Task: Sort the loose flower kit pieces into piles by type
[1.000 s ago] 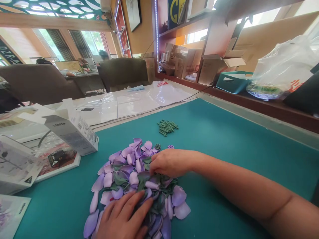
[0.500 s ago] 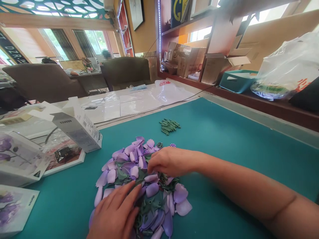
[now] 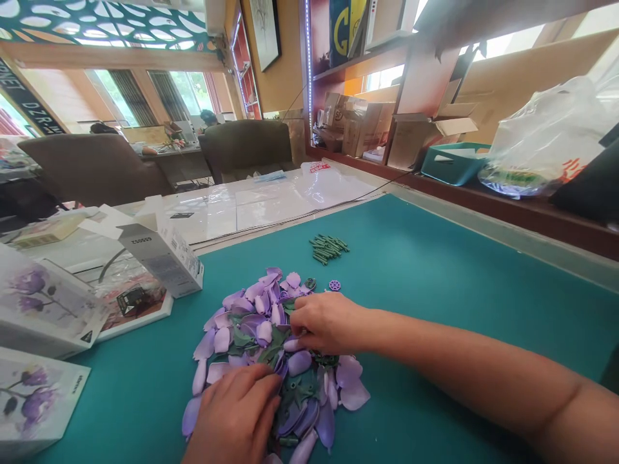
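While apart, left hand (image 3: 233,412) and right hand (image 3: 329,323) both on the lilac petal pile (image 3: 264,332), long axis top-to-bottom in frame; any grip unclear.

The right arm (image 3: 464,367) is bare (a thin crease rings it above the wrist), and the left hand (image 3: 232,412) is bare too.

A loose heap of lilac fabric petals and green leaves (image 3: 251,316) lies at lower centre on a flat teal mat (image 3: 459,303), with the left hand (image 3: 235,412) on its near part and the right hand (image 3: 329,323) on its far right part. Behind the heap sits a bundle of thin green stems (image 3: 329,249). A white cardboard box (image 3: 162,261) stands at the mat's left edge, and a flower-printed white box (image 3: 43,303) stands left of it. Another flower-printed white box (image 3: 36,399) stands at lower left, apparently on the mat. Clear plastic sheeting (image 3: 271,203) lies beyond the mat. At upper right, a teal plastic tray (image 3: 454,164) and a clear plastic bag (image 3: 546,138) sit on a long wooden ledge (image 3: 507,201).
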`<state>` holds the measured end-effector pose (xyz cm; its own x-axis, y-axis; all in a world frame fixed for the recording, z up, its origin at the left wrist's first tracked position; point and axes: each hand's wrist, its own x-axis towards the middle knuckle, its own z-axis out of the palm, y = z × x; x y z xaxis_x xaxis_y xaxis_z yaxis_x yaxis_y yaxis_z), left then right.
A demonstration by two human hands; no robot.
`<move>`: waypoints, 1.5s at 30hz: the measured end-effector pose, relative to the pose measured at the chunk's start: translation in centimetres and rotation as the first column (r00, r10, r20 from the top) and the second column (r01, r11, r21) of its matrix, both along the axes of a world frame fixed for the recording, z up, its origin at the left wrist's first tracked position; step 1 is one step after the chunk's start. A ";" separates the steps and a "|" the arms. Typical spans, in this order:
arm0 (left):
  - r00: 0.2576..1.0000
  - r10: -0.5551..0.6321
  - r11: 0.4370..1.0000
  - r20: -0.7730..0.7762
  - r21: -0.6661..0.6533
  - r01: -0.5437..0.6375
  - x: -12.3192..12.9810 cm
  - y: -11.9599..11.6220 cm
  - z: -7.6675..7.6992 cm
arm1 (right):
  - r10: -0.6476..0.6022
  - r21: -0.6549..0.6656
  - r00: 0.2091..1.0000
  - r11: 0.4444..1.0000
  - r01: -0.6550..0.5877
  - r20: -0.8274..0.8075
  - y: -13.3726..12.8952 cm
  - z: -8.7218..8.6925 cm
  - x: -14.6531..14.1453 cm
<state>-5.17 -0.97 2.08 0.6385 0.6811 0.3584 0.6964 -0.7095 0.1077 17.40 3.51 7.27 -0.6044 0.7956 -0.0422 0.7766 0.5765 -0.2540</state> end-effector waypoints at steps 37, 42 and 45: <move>0.089 0.971 0.126 0.222 -0.790 0.600 2.9 -2.1 3.5 | 0.205 0.232 0.969 0.945 -0.232 0.137 4.0 -2.3 -2.4; 0.103 0.961 0.143 0.256 -0.781 0.608 2.5 -1.4 2.3 | 0.190 0.274 0.967 0.933 -0.232 0.172 3.7 -2.2 -2.3; 0.087 0.945 0.203 0.315 -0.773 0.601 2.3 -1.2 1.8 | 0.174 0.294 0.970 0.931 -0.218 0.169 3.6 -2.2 -2.3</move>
<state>-2.84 -2.14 3.85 0.1795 0.8334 -0.5227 -0.4513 0.5419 0.7090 15.11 7.09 5.06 -0.7550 0.6492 0.0921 0.6550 0.7531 0.0614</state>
